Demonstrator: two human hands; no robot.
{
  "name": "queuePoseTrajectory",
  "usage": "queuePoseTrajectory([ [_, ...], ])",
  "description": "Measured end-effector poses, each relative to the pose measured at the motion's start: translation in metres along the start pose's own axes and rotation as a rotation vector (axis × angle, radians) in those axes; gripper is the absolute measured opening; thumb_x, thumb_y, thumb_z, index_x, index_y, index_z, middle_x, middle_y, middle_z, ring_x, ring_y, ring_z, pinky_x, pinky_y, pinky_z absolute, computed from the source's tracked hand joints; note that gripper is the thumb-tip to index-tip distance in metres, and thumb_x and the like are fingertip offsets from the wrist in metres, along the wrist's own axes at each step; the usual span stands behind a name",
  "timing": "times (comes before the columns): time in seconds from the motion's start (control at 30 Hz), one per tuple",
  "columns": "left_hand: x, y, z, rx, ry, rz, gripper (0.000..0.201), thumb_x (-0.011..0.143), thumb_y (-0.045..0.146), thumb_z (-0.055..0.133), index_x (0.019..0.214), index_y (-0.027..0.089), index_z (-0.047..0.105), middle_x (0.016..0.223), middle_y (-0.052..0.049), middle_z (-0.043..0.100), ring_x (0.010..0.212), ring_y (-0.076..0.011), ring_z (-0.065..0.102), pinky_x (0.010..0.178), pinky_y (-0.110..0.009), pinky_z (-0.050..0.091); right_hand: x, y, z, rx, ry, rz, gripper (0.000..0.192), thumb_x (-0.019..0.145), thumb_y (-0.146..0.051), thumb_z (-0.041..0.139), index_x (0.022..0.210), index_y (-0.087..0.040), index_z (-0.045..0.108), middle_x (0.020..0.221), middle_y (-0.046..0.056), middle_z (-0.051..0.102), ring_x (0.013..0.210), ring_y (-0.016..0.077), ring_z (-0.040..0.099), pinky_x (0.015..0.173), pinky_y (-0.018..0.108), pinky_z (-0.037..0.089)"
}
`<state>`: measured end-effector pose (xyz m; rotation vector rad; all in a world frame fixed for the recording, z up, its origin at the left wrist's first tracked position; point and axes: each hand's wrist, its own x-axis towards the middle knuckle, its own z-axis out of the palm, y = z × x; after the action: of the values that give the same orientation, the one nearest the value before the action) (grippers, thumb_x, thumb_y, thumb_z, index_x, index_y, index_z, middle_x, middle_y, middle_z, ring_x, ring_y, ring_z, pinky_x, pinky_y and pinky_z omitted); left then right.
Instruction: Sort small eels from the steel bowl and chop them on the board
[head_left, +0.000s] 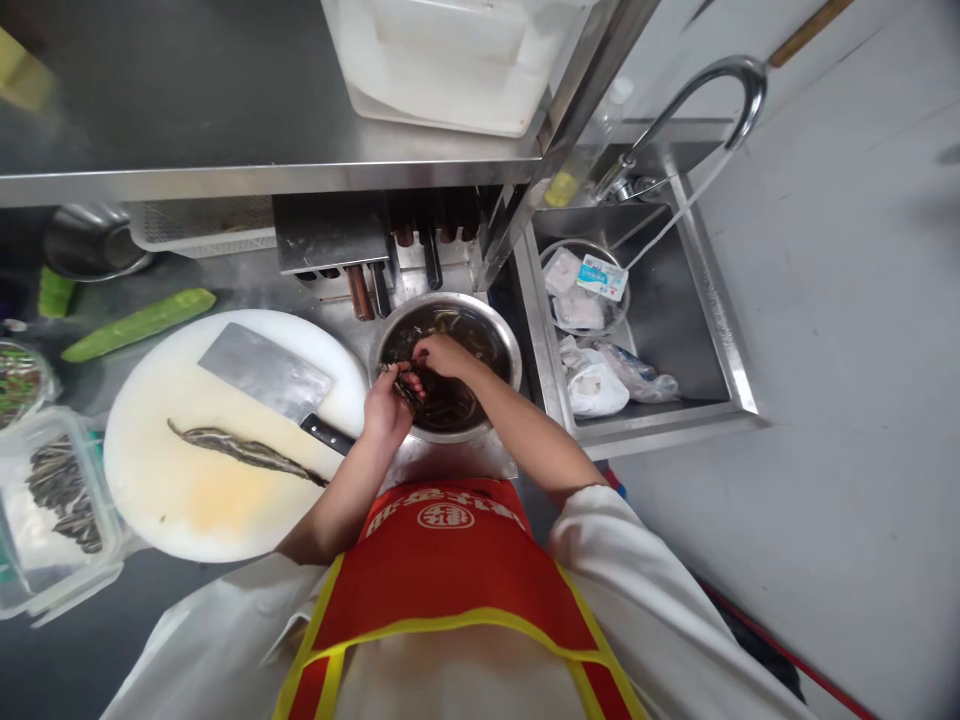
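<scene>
hands: left hand (386, 405) and right hand (442, 355) both closed on a small eel (409, 388), pinched over the bowl (510, 350) so drips stay in.
board (150, 480): one eel (240, 450) laid flat beside cleaver (266, 375), within reach.
tub (56, 500): dark eel pieces, left on surface (247, 285).

We see a white round cutting board (187, 480), a grey cleaver (262, 372) with a black handle, a dark striped fish (240, 450), a green cucumber (139, 324), a silver bowl (510, 350), and a red apron (450, 570) edged in yellow.
</scene>
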<state>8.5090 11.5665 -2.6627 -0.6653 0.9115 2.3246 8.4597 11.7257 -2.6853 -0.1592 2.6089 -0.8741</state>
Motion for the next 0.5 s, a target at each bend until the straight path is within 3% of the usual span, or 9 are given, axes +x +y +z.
queuePoseTrajectory([
  [0.17, 0.005, 0.003, 0.009, -0.129, 0.071, -0.251, 0.025, 0.098, 0.029, 0.045, 0.085, 0.016, 0.061, 0.066, -0.003, 0.062, 0.058, -0.0132, 0.06, 0.058, -0.025, 0.051, -0.012, -0.012, -0.047, 0.009, 0.167, -0.053, 0.017, 0.087, -0.015, 0.062, 0.095, -0.015, 0.076, 0.095, 0.006, 0.076, 0.088, 0.0167, 0.067, 0.082, 0.025, 0.046],
  [0.3, 0.014, -0.003, 0.02, -0.18, 0.028, -0.373, 0.034, 0.101, 0.035, 0.038, 0.082, 0.016, 0.059, 0.068, -0.005, 0.061, 0.06, -0.0142, 0.061, 0.058, -0.025, 0.052, -0.03, -0.03, -0.078, 0.062, 0.244, -0.072, 0.019, 0.087, -0.016, 0.06, 0.098, -0.017, 0.076, 0.093, 0.004, 0.075, 0.086, 0.0162, 0.066, 0.082, 0.027, 0.047],
  [0.4, 0.019, -0.007, 0.027, -0.194, -0.032, -0.384, 0.04, 0.101, 0.041, 0.035, 0.083, 0.017, 0.06, 0.072, -0.007, 0.063, 0.065, -0.0158, 0.062, 0.06, -0.027, 0.053, -0.044, -0.043, -0.085, 0.074, 0.276, -0.099, 0.02, 0.089, -0.017, 0.058, 0.1, -0.017, 0.075, 0.095, 0.003, 0.073, 0.088, 0.0162, 0.065, 0.085, 0.028, 0.047],
  [0.5, 0.021, -0.011, 0.03, -0.202, -0.118, -0.336, 0.043, 0.1, 0.048, 0.036, 0.087, 0.017, 0.064, 0.079, -0.008, 0.066, 0.071, -0.0178, 0.064, 0.066, -0.03, 0.054, -0.056, -0.049, -0.074, 0.063, 0.291, -0.097, 0.022, 0.091, -0.018, 0.056, 0.101, -0.018, 0.075, 0.099, 0.004, 0.072, 0.09, 0.0166, 0.064, 0.086, 0.028, 0.046],
])
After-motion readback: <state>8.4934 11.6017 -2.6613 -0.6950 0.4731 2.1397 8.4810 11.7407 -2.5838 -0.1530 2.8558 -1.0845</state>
